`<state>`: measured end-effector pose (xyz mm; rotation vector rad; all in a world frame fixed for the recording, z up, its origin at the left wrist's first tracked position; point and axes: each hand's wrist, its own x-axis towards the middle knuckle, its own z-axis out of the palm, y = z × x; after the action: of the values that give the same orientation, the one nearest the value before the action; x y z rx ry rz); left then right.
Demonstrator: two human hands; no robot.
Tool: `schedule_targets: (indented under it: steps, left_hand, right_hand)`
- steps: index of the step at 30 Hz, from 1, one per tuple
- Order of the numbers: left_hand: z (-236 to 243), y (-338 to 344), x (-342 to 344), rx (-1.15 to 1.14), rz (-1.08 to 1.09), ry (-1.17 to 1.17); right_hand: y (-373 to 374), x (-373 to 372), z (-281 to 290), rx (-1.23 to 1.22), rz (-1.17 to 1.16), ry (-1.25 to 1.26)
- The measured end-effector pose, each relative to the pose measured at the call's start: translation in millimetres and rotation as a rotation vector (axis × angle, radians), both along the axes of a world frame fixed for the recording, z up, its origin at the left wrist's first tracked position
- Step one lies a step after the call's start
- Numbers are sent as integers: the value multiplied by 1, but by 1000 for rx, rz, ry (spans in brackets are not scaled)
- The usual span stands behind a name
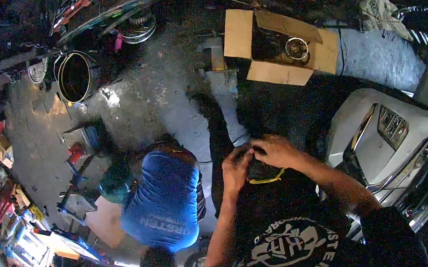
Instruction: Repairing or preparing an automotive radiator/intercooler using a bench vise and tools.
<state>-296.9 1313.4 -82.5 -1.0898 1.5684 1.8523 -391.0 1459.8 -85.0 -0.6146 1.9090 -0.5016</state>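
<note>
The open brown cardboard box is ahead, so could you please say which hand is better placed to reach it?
Probably the right hand: it is nearer the cardboard box, which lies ahead and to the right; the left hand sits farther off. The hands nearly meet; anything held is unclear.

A slim, bright yellow strip (267, 179) lay right there, gently bowed, near the left hand (235, 169) and right hand (277, 151), while anything between their meeting fingertips was too small to tell!
</note>
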Motion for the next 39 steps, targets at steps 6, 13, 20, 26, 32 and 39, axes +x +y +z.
schedule_targets:
  steps: [6, 13, 20, 26, 32, 39]
  left_hand:
    - [-21, -7, -12, -259, 67, 229]
    - [-60, -45, -10, 69, 465, -85]
    - [-109, -41, 6, -41, 730, -46]
    - [-203, -62, -32, -34, 503, -68]
    - [-279, -69, -90, 27, 196, -6]
    - [-345, -87, -52, -301, 454, 201]
  right_hand:
    - [-18, -9, -24, 42, -159, 16]
    - [-31, -29, -78, 99, -263, -84]
    - [13, -102, -196, 68, -643, -625]
    - [9, -177, -252, -189, -895, -1015]
    - [-18, -174, -342, 1, -842, -1084]
    - [-147, -128, -351, -183, -26, -706]
